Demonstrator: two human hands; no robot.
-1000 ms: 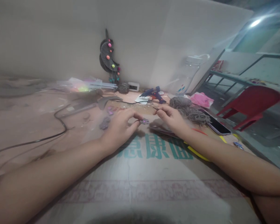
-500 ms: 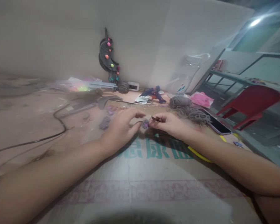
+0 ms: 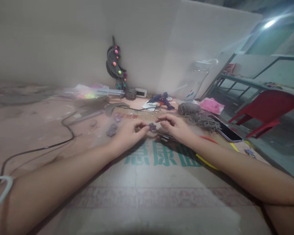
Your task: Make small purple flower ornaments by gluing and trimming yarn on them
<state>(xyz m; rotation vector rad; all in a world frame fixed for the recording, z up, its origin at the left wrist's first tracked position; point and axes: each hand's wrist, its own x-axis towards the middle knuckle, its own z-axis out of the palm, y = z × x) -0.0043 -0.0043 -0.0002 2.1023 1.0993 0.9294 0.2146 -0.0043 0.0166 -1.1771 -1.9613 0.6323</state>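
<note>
My left hand (image 3: 129, 134) pinches a small purple-grey felt piece (image 3: 152, 126) between thumb and fingertips, just above a cardboard sheet (image 3: 159, 176) with green printed characters. My right hand (image 3: 175, 126) sits right beside it, fingers curled, its fingertips touching the same small piece. Dark scissors (image 3: 167, 138) with a red handle lie on the cardboard under my right hand.
A blue glue gun (image 3: 160, 98), a grey yarn bundle (image 3: 198, 116), pink cloth (image 3: 211, 105) and a phone (image 3: 225, 131) lie behind and to the right. A black cable (image 3: 63, 130) runs left. More felt pieces (image 3: 112, 130) lie nearby. A red chair (image 3: 267, 109) stands right.
My right hand moved left from the yarn side to meet my left hand at the small felt piece. The piece was lifted slightly off the cardboard.
</note>
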